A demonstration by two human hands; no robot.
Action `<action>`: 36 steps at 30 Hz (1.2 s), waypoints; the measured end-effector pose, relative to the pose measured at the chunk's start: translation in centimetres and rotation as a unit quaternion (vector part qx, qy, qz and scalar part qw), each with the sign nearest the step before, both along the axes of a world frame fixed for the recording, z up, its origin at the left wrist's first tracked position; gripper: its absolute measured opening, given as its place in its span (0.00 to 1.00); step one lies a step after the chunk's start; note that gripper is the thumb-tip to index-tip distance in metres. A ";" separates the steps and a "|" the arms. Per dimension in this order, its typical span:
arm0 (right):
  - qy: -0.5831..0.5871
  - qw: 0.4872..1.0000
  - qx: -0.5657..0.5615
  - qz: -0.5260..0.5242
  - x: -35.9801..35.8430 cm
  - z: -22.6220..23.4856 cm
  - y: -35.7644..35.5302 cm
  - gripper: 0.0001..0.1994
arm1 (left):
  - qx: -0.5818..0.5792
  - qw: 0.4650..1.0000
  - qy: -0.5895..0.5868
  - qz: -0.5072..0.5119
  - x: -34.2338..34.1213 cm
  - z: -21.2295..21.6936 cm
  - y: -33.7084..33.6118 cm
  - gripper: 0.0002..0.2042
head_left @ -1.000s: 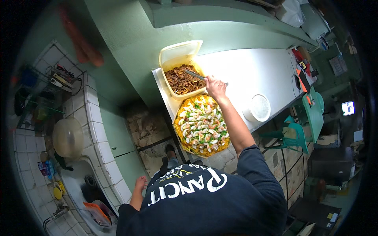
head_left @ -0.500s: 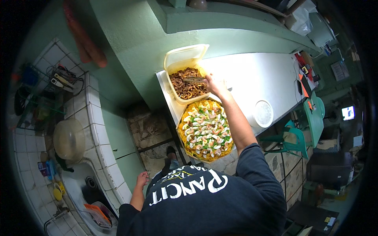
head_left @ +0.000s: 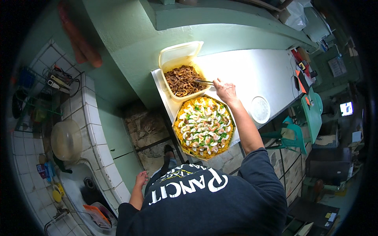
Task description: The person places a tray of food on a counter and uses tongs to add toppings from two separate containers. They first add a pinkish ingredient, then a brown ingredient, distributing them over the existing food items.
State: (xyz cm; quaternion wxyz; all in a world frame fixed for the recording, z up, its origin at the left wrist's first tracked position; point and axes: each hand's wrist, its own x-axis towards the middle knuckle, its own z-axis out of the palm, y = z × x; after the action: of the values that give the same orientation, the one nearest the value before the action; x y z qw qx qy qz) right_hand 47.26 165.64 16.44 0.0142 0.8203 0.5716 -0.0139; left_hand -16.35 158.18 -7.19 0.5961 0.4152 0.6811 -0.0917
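Hidden and unclear parts

The right hand (head_left: 225,91) covers the handle of the utensil (head_left: 202,82); its tip is buried in the brown food (head_left: 183,80), so its kind is too small to tell.

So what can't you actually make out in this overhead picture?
- The tip of the utensil in the right hand: buried in the brown food of the tub.
- The near edge of the noodle tray: hidden by the person's shoulder.
- The left hand: too small to tell if it holds anything.
- The items by the sink: blurred at the fisheye rim.
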 end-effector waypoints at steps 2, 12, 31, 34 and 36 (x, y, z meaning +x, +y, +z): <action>0.036 0.996 0.071 -0.043 0.6 0.2 -0.9 0.12 | 0.000 1.000 0.002 -0.002 0.2 0.5 0.1 0.15; 0.261 0.928 0.188 -0.188 1.1 -4.7 -3.3 0.15 | 0.018 0.999 -0.006 -0.045 2.0 1.6 -0.5 0.15; 0.187 0.947 0.214 -0.146 -0.5 -2.3 -7.6 0.13 | 0.013 0.996 -0.003 -0.084 3.2 1.0 -2.2 0.14; 0.175 0.949 0.219 -0.146 0.0 -2.9 -7.4 0.14 | 0.030 0.997 -0.017 -0.070 2.9 1.0 -2.3 0.13; 0.190 0.946 0.200 -0.172 0.4 -3.2 -7.5 0.15 | 0.025 0.998 -0.014 -0.064 2.4 0.9 -2.5 0.13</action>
State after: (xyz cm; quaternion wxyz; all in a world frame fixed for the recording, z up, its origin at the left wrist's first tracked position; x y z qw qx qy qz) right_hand 47.69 158.16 13.23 -0.2616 0.8742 0.4051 -0.0566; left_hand -13.94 155.68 -6.30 0.5880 0.4736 0.6470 -0.1066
